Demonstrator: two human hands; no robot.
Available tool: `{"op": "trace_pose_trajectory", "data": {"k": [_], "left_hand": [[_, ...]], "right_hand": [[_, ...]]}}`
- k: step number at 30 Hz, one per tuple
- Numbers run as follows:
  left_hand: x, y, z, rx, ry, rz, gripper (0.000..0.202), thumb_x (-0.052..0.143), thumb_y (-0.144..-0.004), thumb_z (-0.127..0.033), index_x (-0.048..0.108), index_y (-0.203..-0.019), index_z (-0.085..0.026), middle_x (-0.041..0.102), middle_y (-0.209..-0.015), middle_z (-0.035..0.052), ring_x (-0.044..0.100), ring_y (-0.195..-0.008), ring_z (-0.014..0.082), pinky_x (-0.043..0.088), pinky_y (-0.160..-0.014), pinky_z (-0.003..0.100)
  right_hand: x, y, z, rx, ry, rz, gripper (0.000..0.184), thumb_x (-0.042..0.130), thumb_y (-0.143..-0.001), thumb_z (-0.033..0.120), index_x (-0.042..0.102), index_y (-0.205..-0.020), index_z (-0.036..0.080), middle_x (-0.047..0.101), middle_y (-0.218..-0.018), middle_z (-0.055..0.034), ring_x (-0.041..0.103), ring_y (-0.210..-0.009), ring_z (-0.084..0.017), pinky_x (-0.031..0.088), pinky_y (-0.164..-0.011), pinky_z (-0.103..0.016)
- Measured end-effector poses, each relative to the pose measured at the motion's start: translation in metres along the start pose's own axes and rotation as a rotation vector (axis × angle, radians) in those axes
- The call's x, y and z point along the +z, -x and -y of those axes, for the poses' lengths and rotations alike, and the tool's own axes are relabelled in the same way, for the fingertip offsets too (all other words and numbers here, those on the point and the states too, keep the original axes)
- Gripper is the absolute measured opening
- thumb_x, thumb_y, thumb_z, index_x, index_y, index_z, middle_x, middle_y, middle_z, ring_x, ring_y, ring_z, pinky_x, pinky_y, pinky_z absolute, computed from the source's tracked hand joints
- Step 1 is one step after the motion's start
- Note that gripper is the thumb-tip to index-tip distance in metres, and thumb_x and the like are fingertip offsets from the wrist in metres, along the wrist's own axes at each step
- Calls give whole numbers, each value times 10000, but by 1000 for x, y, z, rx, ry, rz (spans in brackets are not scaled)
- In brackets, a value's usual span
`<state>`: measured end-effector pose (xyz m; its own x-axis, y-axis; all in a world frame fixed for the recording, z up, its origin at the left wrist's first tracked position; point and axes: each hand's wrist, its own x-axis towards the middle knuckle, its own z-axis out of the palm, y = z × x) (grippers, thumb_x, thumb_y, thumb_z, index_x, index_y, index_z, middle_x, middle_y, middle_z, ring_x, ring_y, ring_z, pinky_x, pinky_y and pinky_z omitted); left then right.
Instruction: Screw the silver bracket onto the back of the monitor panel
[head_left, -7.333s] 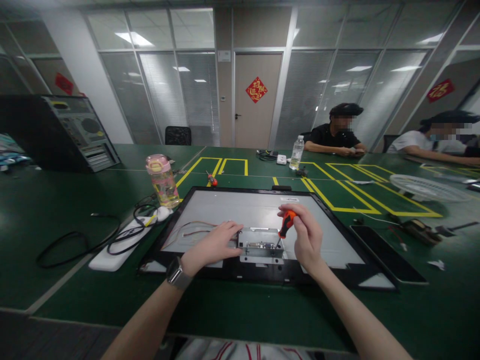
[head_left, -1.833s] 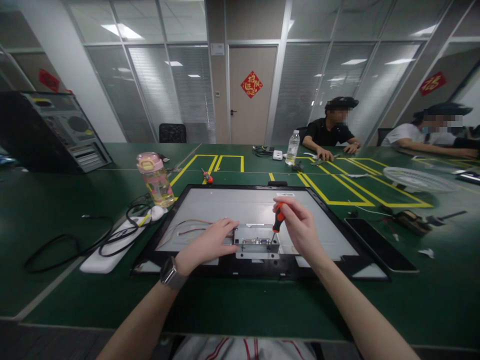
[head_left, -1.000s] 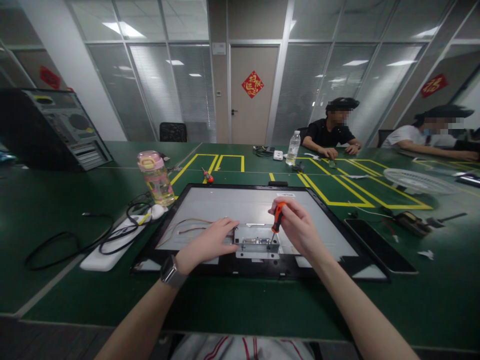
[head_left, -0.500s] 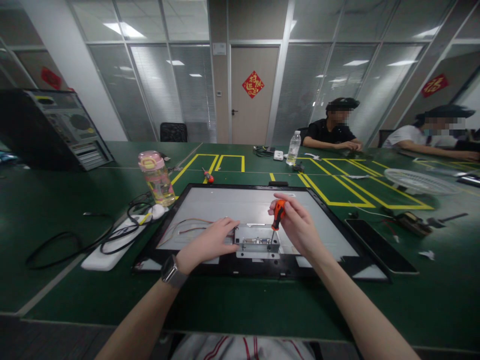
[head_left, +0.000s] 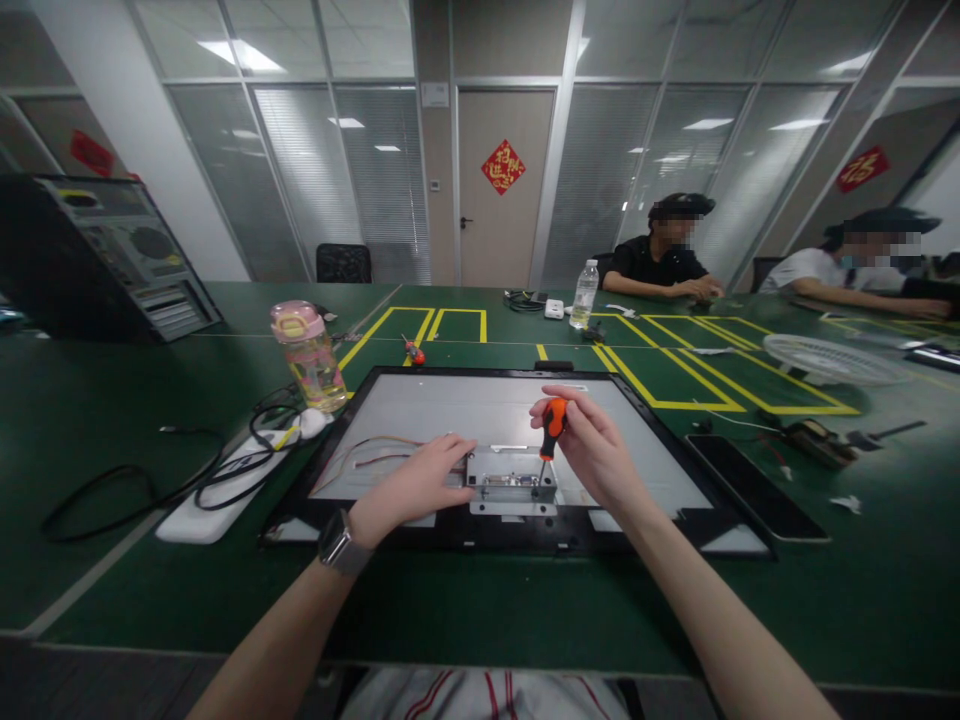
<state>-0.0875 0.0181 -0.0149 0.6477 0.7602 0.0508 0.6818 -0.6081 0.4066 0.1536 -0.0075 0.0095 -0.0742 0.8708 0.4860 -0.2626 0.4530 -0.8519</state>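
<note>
An orange and black screwdriver is held upright in my right hand, its tip down at the right end of a silver metal bracket. My left hand lies with fingers stretched out at the bracket's left edge, thumb and fingertips against it. Both hands are over the back of a flat display panel, white with a black frame. Thin wires run across the panel to the left of the bracket and pass behind my left hand.
A white power strip with black cables and a pink-lidded bottle stand left. A black phone lies right of the panel. A second screwdriver lies behind it. A computer case is far left; two people sit far right.
The whole view has shifted slightly. The screwdriver's tip stays at the bracket's right end, and my left hand keeps its place.
</note>
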Motion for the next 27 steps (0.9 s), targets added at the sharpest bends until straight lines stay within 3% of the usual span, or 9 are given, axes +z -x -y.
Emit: {"op": "trace_pose_trajectory", "data": {"k": [5,10,12,16,22,27], "left_hand": [[2,-1,3,-2,-9,-2,593,593,-828,-366,399,-1364,-206,473,-1358,93,442,-1255,257,343,-1039,317],[5,-1,5,11,-13,-11,585,593,-828,-361,401,-1360,-211,472,-1354,87,447,-1247,244,327,-1057,323],[5,-1,5,9,-15,-11,588,593,-829,-365,399,-1362,-213,470,-1358,88,441,-1255,246,329,-1056,320],[3,-1,4,6,-19,-9,589,594,-828,-362,403,-1360,-199,471,-1356,94,436,-1261,251,333,-1055,320],[1,-1,0,2,-22,-7,578,588,-834,-352,411,-1355,-179,476,-1347,103,443,-1249,247,332,-1054,317],[1,-1,-1,7,-23,-16,573,587,-831,-348,410,-1354,-193,489,-1329,95,462,-1227,241,343,-1043,315]], "right_hand": [[0,1,-4,-83,181,-50,237,510,-914,331,635,-1098,248,655,-949,-54,614,-868,-188,491,-803,-372],[2,5,-5,-244,438,-176,127,643,-825,273,661,-950,259,589,-890,-24,573,-841,-183,475,-781,-354],[3,7,-3,-305,514,-186,94,615,-845,262,663,-924,249,576,-883,-27,563,-858,-190,461,-798,-363],[4,8,1,-288,467,-124,219,439,-941,249,644,-1015,242,623,-944,-54,598,-864,-197,470,-777,-377],[2,7,-1,-331,534,-173,120,603,-854,253,663,-958,250,568,-849,-28,562,-837,-193,463,-775,-371],[2,9,-1,-261,425,-116,216,450,-934,271,640,-1033,242,632,-953,-57,608,-852,-201,489,-750,-378]]}}
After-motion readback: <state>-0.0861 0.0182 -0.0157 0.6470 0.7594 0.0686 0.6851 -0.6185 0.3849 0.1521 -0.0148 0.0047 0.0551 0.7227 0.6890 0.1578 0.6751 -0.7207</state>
